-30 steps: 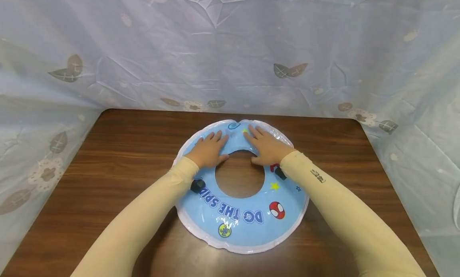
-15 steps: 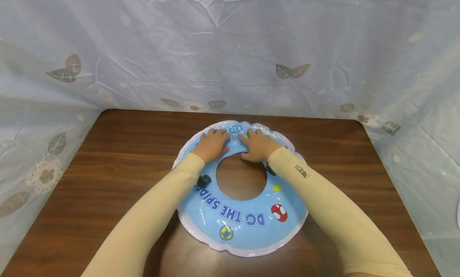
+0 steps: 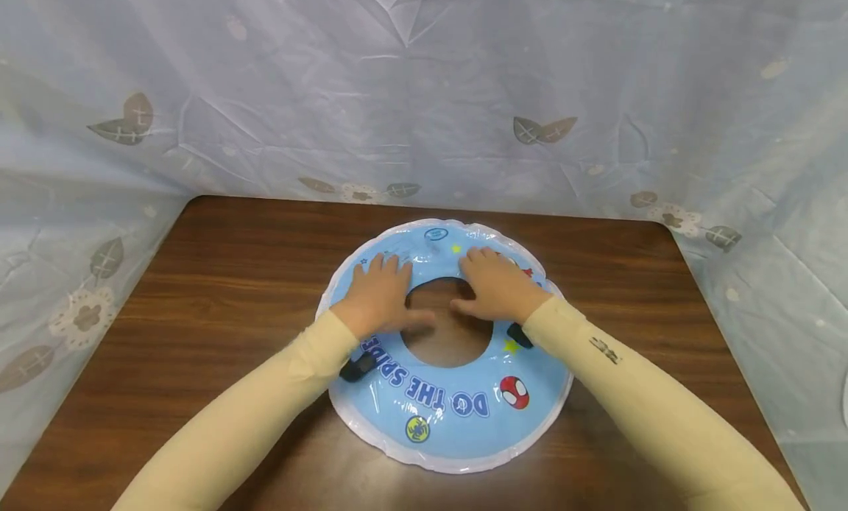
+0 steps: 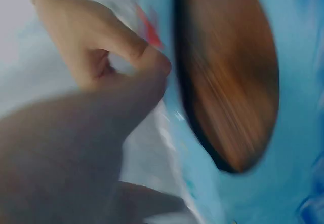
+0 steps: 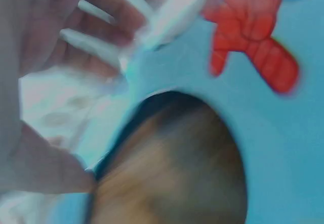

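A light blue inflatable swim ring with a white rim lies flat, printed with lettering, stars and a red cartoon mask. Over its far left part is my left hand, fingers spread and pointing away, thumb reaching across the centre hole. My right hand is over the far right part, fingers forward and thumb out over the hole's edge. Neither hand grips anything. Blurred in the right wrist view, my right hand shows spread fingers near the ring's surface, where a red printed figure appears.
The ring rests on a dark brown wooden table with rounded far corners. Pale curtain cloth with leaf and flower prints hangs behind it and along both sides. A small black wrist device sits under the left wrist.
Both hands have come off the far middle of the ring, the left moving left and nearer, the right moving right over the last half second. The ring has barely shifted.
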Tool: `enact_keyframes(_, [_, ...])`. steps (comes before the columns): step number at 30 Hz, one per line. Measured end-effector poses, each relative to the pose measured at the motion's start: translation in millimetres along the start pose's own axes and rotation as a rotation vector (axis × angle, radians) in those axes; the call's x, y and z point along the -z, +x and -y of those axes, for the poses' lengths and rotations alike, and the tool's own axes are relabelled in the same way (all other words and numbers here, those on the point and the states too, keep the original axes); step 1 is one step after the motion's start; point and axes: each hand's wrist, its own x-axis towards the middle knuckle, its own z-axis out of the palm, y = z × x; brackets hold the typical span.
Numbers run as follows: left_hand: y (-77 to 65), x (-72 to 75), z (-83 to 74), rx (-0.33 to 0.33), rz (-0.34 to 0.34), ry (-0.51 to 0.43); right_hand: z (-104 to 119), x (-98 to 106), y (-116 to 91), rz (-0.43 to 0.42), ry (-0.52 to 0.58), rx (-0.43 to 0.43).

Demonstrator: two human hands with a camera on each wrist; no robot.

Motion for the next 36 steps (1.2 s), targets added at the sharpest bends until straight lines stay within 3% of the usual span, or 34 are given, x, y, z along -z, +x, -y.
enact_keyframes(2, [-28.7,3.2,-6.2,0.03,0.12,-0.039,13,4,-24,0.056,0.066,0.035])
enact_keyframes(4, [-50.4,1.1,-8.8,0.055,0.202,-0.065,24,4,-45,0.191,0.141,0.024])
enact_keyframes(6, [-62.9,-4.8,-9.5,0.056,0.228,-0.072,33,-2,-60,0.305,0.166,-0.006])
enact_keyframes(8, [-68.5,-12.3,-9.9,0.058,0.219,-0.08,39,-11,-69,0.335,0.146,-0.039])
enact_keyframes(12, [-70.2,-30.5,-10.3,0.064,0.172,-0.056,44,-32,-76,0.261,0.1,-0.064])
enact_keyframes(17, [-71.2,-41.5,-5.6,0.036,0.135,-0.053,30,-40,-86,0.162,0.173,-0.016])
enact_keyframes(20, [-69.5,-40.3,4.4,-0.027,0.06,-0.105,10,-33,-87,-0.009,0.197,-0.023])
enact_keyframes(22, [-66.5,-39.0,13.4,-0.058,-0.002,-0.133,-6,-26,-86,-0.123,0.168,-0.069])
enact_keyframes(24, [-64.0,-38.9,22.4,-0.072,-0.044,-0.15,-20,-24,-86,-0.186,0.138,-0.124])
enact_keyframes(26, [-62.3,-41.4,29.2,-0.072,-0.028,-0.154,-31,-27,-87,-0.158,0.116,-0.153])
enact_keyframes(31, [-61.1,-54.7,35.9,-0.06,0.108,-0.123,-47,-50,-90,-0.011,0.138,-0.145])
enact_keyframes(36, [-60.2,-57.7,35.0,-0.072,0.12,-0.102,-53,-62,-93,0.031,0.092,-0.141])
